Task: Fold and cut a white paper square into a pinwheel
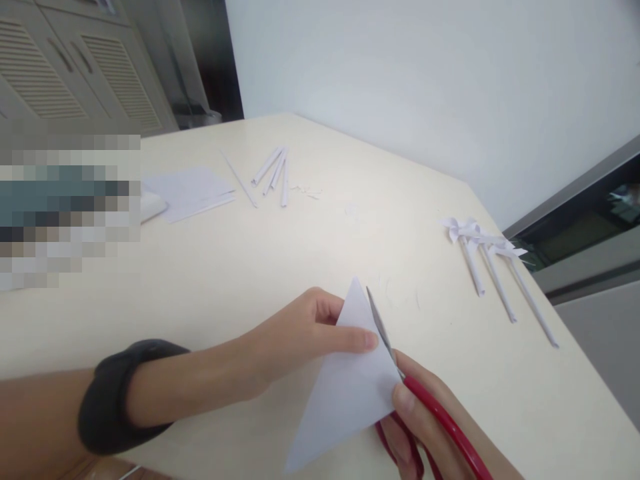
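My left hand (305, 333) pinches a folded white paper triangle (345, 393), its thumb lying on the near face and its fingers behind. Red-handled scissors (440, 417) are in my right hand (425, 413), their blades along the paper's right edge. The thumb of that hand rests close to the paper's lower right corner. How far apart the blades stand is hard to tell. A black band (125, 393) circles my left wrist.
White paper pinwheels (473, 233) on rolled sticks lie at the right. Rolled paper tubes (275, 173), thin scraps (307, 192) and paper sheets (195, 190) lie towards the back of the cream table (225, 267). A white wall (425, 80) borders the table; a blurred-out area covers the far left.
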{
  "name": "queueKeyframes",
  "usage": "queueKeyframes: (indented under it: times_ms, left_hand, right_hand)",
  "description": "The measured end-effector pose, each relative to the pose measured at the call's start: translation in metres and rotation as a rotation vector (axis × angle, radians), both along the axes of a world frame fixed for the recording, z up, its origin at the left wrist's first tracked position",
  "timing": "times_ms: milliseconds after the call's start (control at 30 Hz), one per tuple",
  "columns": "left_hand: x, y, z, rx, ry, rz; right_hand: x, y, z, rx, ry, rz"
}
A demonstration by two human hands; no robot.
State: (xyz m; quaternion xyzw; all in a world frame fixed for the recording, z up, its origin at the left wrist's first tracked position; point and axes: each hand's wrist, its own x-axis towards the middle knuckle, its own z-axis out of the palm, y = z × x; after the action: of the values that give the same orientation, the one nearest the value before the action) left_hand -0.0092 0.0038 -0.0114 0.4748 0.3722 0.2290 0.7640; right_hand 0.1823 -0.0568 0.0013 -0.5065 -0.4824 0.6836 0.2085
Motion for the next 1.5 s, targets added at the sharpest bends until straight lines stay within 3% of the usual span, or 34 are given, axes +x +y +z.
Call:
queueKeyframes:
  times_ms: [367,700,833,1067,1200,1367,1500]
  left_hand:
    - [-0.002,0.002,0.008,0.189,0.092,-0.057]
    - [-0.003,0.003,0.016,0.204,0.085,-0.026]
    - [-0.003,0.002,0.014,0.197,0.102,0.003]
    - [-0.001,0.002,0.015,0.142,0.076,0.033]
    - [0.001,0.002,0.013,0.115,0.027,0.089]
    - [0.0,0.001,0.015,0.077,0.008,0.075]
    - [-0.001,0.001,0.014,0.052,0.001,0.087]
  right_hand:
    - [-0.004,0.001,0.003,-0.038,-0.046,-0.059]
    - [0.002,0.002,0.001,0.092,-0.075,-0.04]
    - [-0.004,0.003,0.002,0.085,-0.139,-0.075]
    - [-0.004,0.0,-0.014,0.102,-0.094,0.002]
    - [-0.005,-0.001,-0.011,0.125,-0.086,-0.022]
    - [-0.004,0.001,0.0,-0.006,-0.047,-0.061]
    - [-0.001,0.003,-0.002,-0.103,-0.004,-0.016]
